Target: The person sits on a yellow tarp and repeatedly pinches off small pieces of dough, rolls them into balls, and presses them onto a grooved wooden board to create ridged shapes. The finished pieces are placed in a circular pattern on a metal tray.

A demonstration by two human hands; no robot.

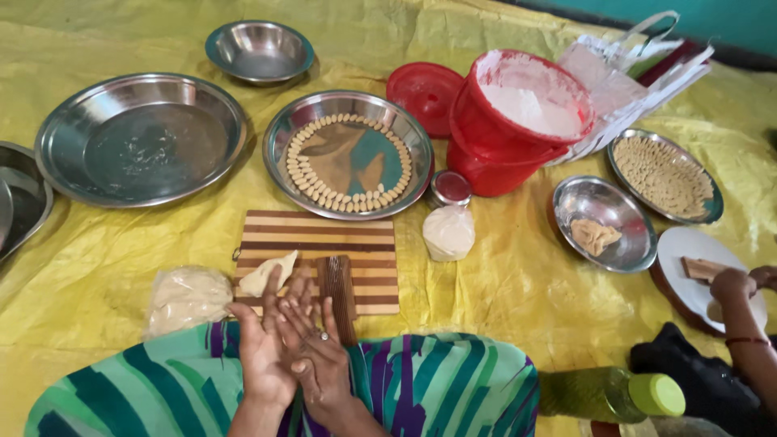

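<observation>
While pressed palm to palm over the near edge of the sheet (502, 291), left hand (261, 348) and right hand (320, 356) lie flat against each other, fingers straight, pointing toward the board (324, 235). Whether anything sits between the palms: cannot tell. Ring visible on a right finger.

Striped wooden board just beyond the fingertips, centre of sheet. Dough piece (267, 275) on its near-left corner, touching the board, just beside the left fingertips. Ridged wooden comb (337, 291) upright along the board's near edge, just right of the fingers.

Bagged dough (186, 298) left of board, on the sheet. Small dough ball in wrap (448, 233) right of board, with a small tin (449, 188) just behind it.

Beyond board: steel plate (283, 158) with shaped pieces (352, 198) ringed around its inner rim. Left of it, large steel plate (57, 137), bare but for crumbs. Small steel bowl (259, 50) at far edge. Another tray (20, 202) cut off at left edge.

Red bucket (486, 162) of flour right of centre plate, red lid (425, 93) behind it, white bags (623, 73) to its right.

Right side: steel bowl (566, 202) holding a dough lump, plate of shaped pieces (664, 174) behind. Another person's hand (732, 283) at right edge, over a white round board (688, 243).

Green-capped bottle (607, 394) lying at near edge.
</observation>
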